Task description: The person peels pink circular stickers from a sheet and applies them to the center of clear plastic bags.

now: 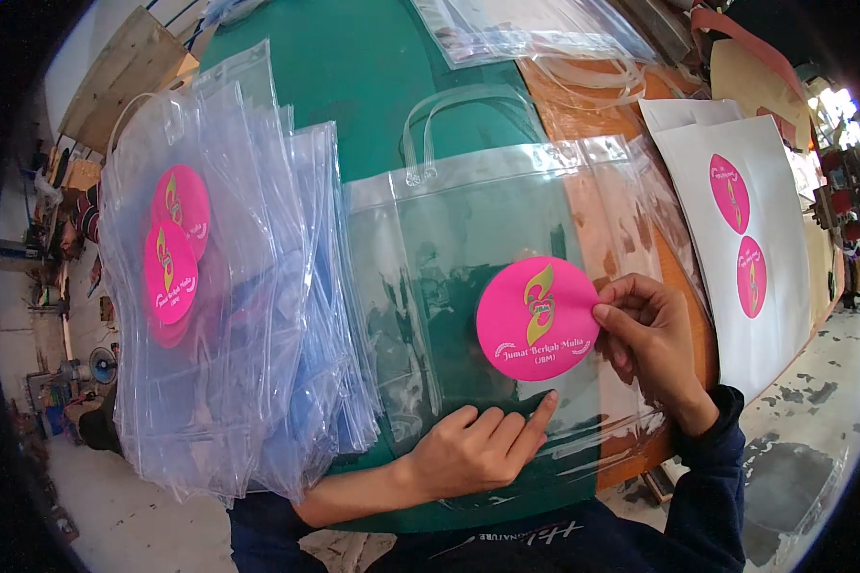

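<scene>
A clear plastic bag with looped handles lies flat in front of me. On it is a round pink sticker with a yellow-green emblem and white lettering. My right hand pinches the sticker's right edge between thumb and index finger. Just below the sticker, my left hand rests on the bag, back up. Its index finger stretches toward the sticker's lower edge, while the other fingers bend and their tips are hidden. Whether the sticker's underside touches the bag, I cannot tell.
To the left, a thick pile of clear bags bears similar pink stickers. White sheets with pink round stickers lie on the right. More clear plastic is at the far edge. The table has a green surface and an orange-brown part.
</scene>
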`<act>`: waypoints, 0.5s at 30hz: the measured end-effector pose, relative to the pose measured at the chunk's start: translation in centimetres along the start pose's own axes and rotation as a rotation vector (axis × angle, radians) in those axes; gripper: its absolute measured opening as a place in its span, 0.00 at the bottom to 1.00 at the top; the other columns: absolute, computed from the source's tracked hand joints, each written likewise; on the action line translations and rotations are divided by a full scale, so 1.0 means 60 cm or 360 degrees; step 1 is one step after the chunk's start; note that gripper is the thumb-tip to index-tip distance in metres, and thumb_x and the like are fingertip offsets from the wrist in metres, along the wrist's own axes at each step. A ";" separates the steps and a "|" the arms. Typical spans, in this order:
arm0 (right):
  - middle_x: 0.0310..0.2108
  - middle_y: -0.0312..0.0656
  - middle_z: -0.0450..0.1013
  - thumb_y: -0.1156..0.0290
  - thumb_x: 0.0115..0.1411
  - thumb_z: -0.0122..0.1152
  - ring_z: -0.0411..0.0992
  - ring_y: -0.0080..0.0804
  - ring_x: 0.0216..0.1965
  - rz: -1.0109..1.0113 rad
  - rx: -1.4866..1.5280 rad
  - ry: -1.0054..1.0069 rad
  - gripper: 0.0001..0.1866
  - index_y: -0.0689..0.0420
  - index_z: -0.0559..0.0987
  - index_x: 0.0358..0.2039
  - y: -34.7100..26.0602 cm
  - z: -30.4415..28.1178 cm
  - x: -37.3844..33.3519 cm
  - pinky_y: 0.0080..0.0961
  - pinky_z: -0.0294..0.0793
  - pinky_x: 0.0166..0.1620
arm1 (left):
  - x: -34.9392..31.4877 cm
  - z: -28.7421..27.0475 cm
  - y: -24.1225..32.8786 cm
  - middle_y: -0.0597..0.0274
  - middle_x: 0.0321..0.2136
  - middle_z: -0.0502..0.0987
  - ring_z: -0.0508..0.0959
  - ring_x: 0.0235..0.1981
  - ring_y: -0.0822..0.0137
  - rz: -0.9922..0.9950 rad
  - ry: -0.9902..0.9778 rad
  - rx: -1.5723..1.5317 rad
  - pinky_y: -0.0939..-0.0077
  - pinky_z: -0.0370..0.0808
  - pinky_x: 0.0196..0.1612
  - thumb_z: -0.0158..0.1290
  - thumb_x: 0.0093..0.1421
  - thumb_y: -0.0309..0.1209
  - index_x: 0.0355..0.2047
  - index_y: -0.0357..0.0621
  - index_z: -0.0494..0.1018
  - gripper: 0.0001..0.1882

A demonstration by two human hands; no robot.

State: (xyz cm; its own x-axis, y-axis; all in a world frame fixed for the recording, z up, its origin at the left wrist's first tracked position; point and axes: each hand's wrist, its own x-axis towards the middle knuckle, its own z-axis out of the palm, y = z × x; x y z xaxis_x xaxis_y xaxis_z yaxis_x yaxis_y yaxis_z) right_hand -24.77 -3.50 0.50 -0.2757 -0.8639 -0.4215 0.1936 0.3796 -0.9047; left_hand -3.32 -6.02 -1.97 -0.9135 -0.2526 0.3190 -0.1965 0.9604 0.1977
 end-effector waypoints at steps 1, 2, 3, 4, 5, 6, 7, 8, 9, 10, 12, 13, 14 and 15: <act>0.18 0.37 0.69 0.78 0.53 0.55 0.62 0.14 0.11 -0.0007 0.0010 0.0007 0.04 0.65 0.71 0.30 0.001 0.001 0.001 0.10 0.56 0.11 | 0.000 0.000 -0.001 0.73 0.11 0.53 0.59 0.11 0.78 0.0002 -0.0002 0.0009 0.83 0.53 0.14 0.53 0.49 0.37 0.43 0.43 0.72 0.21; 0.18 0.37 0.69 0.78 0.53 0.55 0.62 0.14 0.11 -0.0003 0.0011 0.0006 0.04 0.65 0.71 0.30 0.001 0.001 0.002 0.10 0.56 0.11 | 0.000 0.000 -0.001 0.73 0.11 0.53 0.59 0.11 0.78 -0.0001 -0.0006 0.0008 0.83 0.53 0.14 0.53 0.49 0.37 0.43 0.43 0.72 0.21; 0.19 0.37 0.69 0.78 0.53 0.55 0.63 0.14 0.11 0.0014 0.0000 0.0000 0.04 0.65 0.71 0.30 0.001 0.001 0.002 0.10 0.56 0.11 | 0.000 0.000 -0.001 0.73 0.11 0.53 0.59 0.11 0.78 -0.0005 -0.0006 0.0005 0.83 0.53 0.14 0.53 0.49 0.37 0.43 0.43 0.72 0.21; 0.19 0.36 0.69 0.78 0.53 0.55 0.63 0.14 0.12 0.0029 -0.0014 0.0000 0.05 0.65 0.71 0.30 -0.001 0.001 0.001 0.10 0.57 0.11 | 0.000 0.000 -0.001 0.73 0.11 0.53 0.59 0.11 0.78 -0.0004 -0.0001 0.0000 0.83 0.53 0.14 0.52 0.49 0.37 0.43 0.43 0.73 0.20; 0.19 0.36 0.69 0.78 0.53 0.55 0.63 0.14 0.12 0.0031 -0.0016 0.0004 0.05 0.65 0.71 0.30 -0.002 0.001 0.001 0.10 0.57 0.11 | 0.001 0.000 -0.001 0.73 0.11 0.53 0.59 0.11 0.78 -0.0002 0.0000 -0.0004 0.83 0.53 0.14 0.52 0.49 0.37 0.43 0.43 0.73 0.20; 0.19 0.36 0.69 0.78 0.53 0.55 0.63 0.14 0.12 0.0027 -0.0031 0.0005 0.05 0.65 0.71 0.29 -0.002 0.001 0.001 0.10 0.57 0.11 | 0.001 0.000 -0.002 0.73 0.11 0.53 0.59 0.11 0.78 -0.0002 -0.0002 -0.0004 0.83 0.53 0.14 0.52 0.49 0.37 0.43 0.43 0.73 0.20; 0.19 0.36 0.69 0.78 0.53 0.55 0.63 0.14 0.12 0.0022 -0.0043 -0.0001 0.05 0.64 0.71 0.29 -0.003 0.001 0.001 0.10 0.57 0.11 | 0.001 -0.001 -0.002 0.73 0.11 0.53 0.59 0.11 0.78 -0.0006 -0.0007 0.0003 0.83 0.53 0.15 0.52 0.49 0.37 0.43 0.43 0.73 0.20; 0.19 0.36 0.69 0.78 0.53 0.55 0.63 0.14 0.12 0.0022 -0.0043 -0.0004 0.05 0.64 0.71 0.29 -0.003 0.001 0.002 0.10 0.57 0.11 | 0.002 -0.002 -0.003 0.73 0.11 0.53 0.59 0.11 0.78 -0.0009 -0.0008 0.0004 0.83 0.53 0.15 0.52 0.49 0.37 0.43 0.43 0.73 0.20; 0.19 0.36 0.69 0.78 0.53 0.55 0.63 0.14 0.11 0.0024 -0.0037 -0.0003 0.04 0.64 0.71 0.29 -0.003 0.001 0.002 0.10 0.57 0.12 | 0.003 -0.004 -0.003 0.74 0.11 0.54 0.58 0.12 0.79 0.0013 -0.0005 0.0010 0.85 0.53 0.15 0.50 0.50 0.35 0.42 0.42 0.73 0.19; 0.19 0.36 0.69 0.78 0.53 0.55 0.63 0.14 0.11 0.0026 -0.0033 0.0000 0.04 0.64 0.71 0.29 -0.002 0.002 0.002 0.10 0.57 0.12 | 0.003 -0.004 -0.004 0.75 0.11 0.55 0.58 0.12 0.80 0.0035 -0.0001 0.0016 0.86 0.53 0.15 0.48 0.52 0.33 0.41 0.40 0.73 0.17; 0.19 0.36 0.69 0.78 0.53 0.55 0.63 0.14 0.11 0.0018 -0.0014 0.0002 0.04 0.64 0.71 0.29 -0.001 0.003 0.002 0.10 0.57 0.12 | 0.001 -0.003 -0.005 0.75 0.11 0.55 0.58 0.12 0.80 0.0035 -0.0012 0.0009 0.86 0.53 0.15 0.48 0.52 0.33 0.41 0.40 0.73 0.17; 0.19 0.36 0.69 0.78 0.53 0.55 0.62 0.14 0.11 0.0011 0.0004 0.0008 0.04 0.64 0.71 0.29 -0.001 0.003 0.002 0.10 0.57 0.12 | 0.000 -0.002 -0.004 0.75 0.11 0.55 0.58 0.12 0.80 0.0037 -0.0023 -0.0001 0.86 0.53 0.15 0.49 0.52 0.33 0.42 0.40 0.73 0.17; 0.19 0.36 0.69 0.78 0.53 0.55 0.62 0.14 0.11 0.0010 0.0002 0.0009 0.04 0.64 0.71 0.29 -0.001 0.003 0.002 0.10 0.57 0.12 | 0.000 -0.001 -0.004 0.75 0.11 0.55 0.58 0.12 0.80 0.0037 -0.0021 -0.0001 0.86 0.53 0.15 0.49 0.52 0.33 0.42 0.40 0.73 0.17; 0.19 0.36 0.69 0.78 0.53 0.55 0.63 0.14 0.11 0.0006 -0.0014 0.0016 0.04 0.64 0.71 0.29 -0.001 0.001 0.003 0.10 0.57 0.12 | 0.001 -0.001 -0.004 0.74 0.11 0.54 0.58 0.12 0.79 0.0026 -0.0016 0.0002 0.85 0.53 0.15 0.50 0.50 0.35 0.43 0.42 0.73 0.19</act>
State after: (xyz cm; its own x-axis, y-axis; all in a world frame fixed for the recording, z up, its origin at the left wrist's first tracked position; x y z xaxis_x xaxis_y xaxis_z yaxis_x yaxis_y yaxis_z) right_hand -24.78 -3.68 0.50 -0.2843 -0.8593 -0.4252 0.1862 0.3855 -0.9037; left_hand -3.29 -6.25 -1.97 -0.9200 -0.2356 0.3131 -0.1819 0.9646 0.1911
